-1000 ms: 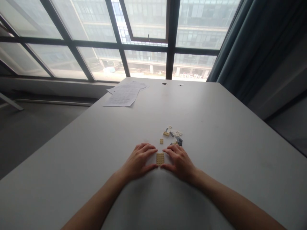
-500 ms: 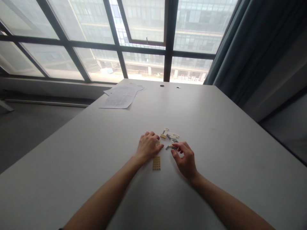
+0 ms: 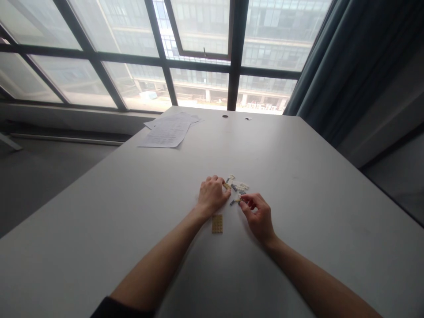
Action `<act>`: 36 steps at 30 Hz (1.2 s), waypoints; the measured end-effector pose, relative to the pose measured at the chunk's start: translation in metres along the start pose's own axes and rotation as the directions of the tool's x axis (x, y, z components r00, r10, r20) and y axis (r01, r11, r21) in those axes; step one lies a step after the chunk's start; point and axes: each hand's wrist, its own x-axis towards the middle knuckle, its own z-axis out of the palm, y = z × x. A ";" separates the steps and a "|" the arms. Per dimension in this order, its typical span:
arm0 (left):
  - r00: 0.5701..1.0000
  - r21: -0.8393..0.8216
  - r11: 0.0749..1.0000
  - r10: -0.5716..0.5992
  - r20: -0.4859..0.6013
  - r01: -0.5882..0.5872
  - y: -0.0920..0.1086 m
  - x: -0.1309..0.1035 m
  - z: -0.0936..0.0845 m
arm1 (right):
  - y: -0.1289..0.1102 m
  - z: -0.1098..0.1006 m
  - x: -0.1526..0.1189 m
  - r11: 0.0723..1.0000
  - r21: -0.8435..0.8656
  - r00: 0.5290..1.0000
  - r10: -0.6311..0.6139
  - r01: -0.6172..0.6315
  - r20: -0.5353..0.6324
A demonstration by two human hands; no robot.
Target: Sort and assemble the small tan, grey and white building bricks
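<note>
The tan plate point(image 3: 217, 224) lies on the worktop point(image 3: 291, 176) near the left hand point(image 3: 212, 194), small bricks point(image 3: 244, 186) beyond. That hand is curled; the right hand point(image 3: 258, 216) bunches its fingertips at the bricks (whether either pinches one, I cannot tell). Side edges run well away; print on the papers point(image 3: 167, 133) is illegible.

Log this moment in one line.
left hand: by tan brick | right hand: at loose pieces, grip unclear | tan plate: flat on table
</note>
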 end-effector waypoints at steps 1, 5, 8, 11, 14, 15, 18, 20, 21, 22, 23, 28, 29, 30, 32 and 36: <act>1.000 -0.020 1.000 0.022 -0.001 -0.022 0.000 -0.005 -0.004 | 0.000 0.000 0.000 0.999 0.023 1.000 0.024 -0.024 0.002; 0.981 -0.166 0.969 0.170 -0.090 -0.183 0.000 -0.041 -0.021 | -0.005 0.003 -0.006 0.943 0.280 0.981 0.152 -0.181 0.120; 0.934 -0.227 0.918 0.273 -0.231 -0.325 0.001 -0.068 -0.029 | -0.013 0.008 -0.011 0.812 0.498 0.939 0.169 -0.305 0.300; 0.904 -0.211 0.903 0.306 -0.297 -0.375 0.001 -0.079 -0.029 | -0.018 0.012 -0.015 0.730 0.573 0.905 0.151 -0.373 0.397; 0.892 -0.198 0.898 0.321 -0.319 -0.394 0.001 -0.080 -0.028 | -0.018 0.012 -0.015 0.707 0.584 0.903 0.192 -0.398 0.384; 0.889 -0.194 0.896 0.328 -0.320 -0.400 0.001 -0.079 -0.027 | -0.018 0.012 -0.015 0.712 0.579 0.907 0.208 -0.398 0.367; 0.888 -0.189 0.893 0.341 -0.309 -0.408 0.001 -0.079 -0.024 | -0.019 0.012 -0.015 0.758 0.539 0.923 0.223 -0.367 0.315; 0.895 -0.190 0.895 0.341 -0.288 -0.403 0.001 -0.080 -0.023 | -0.021 0.013 -0.016 0.797 0.503 0.934 0.208 -0.334 0.291; 0.898 -0.192 0.896 0.340 -0.280 -0.399 0.000 -0.080 -0.022 | -0.022 0.013 -0.017 0.814 0.486 0.939 0.198 -0.318 0.282; 0.900 -0.195 0.897 0.339 -0.275 -0.397 -0.001 -0.081 -0.021 | -0.023 0.013 -0.017 0.827 0.473 0.943 0.189 -0.304 0.275; 0.902 -0.198 0.897 0.337 -0.271 -0.395 -0.001 -0.081 -0.020 | -0.024 0.013 -0.018 0.834 0.467 0.945 0.182 -0.295 0.271; 0.892 -0.218 0.893 0.314 -0.323 -0.394 -0.001 -0.081 -0.021 | -0.024 0.011 -0.018 0.789 0.520 0.930 0.172 -0.327 0.324; 0.887 -0.222 0.889 0.314 -0.338 -0.400 -0.001 -0.081 -0.021 | -0.024 0.011 -0.018 0.775 0.534 0.922 0.161 -0.338 0.351; 0.882 -0.225 0.885 0.316 -0.350 -0.407 -0.002 -0.081 -0.021 | -0.024 0.011 -0.018 0.765 0.543 0.915 0.147 -0.346 0.376; 0.877 -0.235 0.879 0.319 -0.359 -0.415 -0.004 -0.080 -0.021 | -0.024 0.011 -0.019 0.759 0.548 0.906 0.130 -0.353 0.403; 0.875 -0.239 0.875 0.324 -0.359 -0.422 -0.008 -0.080 -0.018 | -0.021 0.012 -0.020 0.769 0.530 0.893 0.116 -0.358 0.434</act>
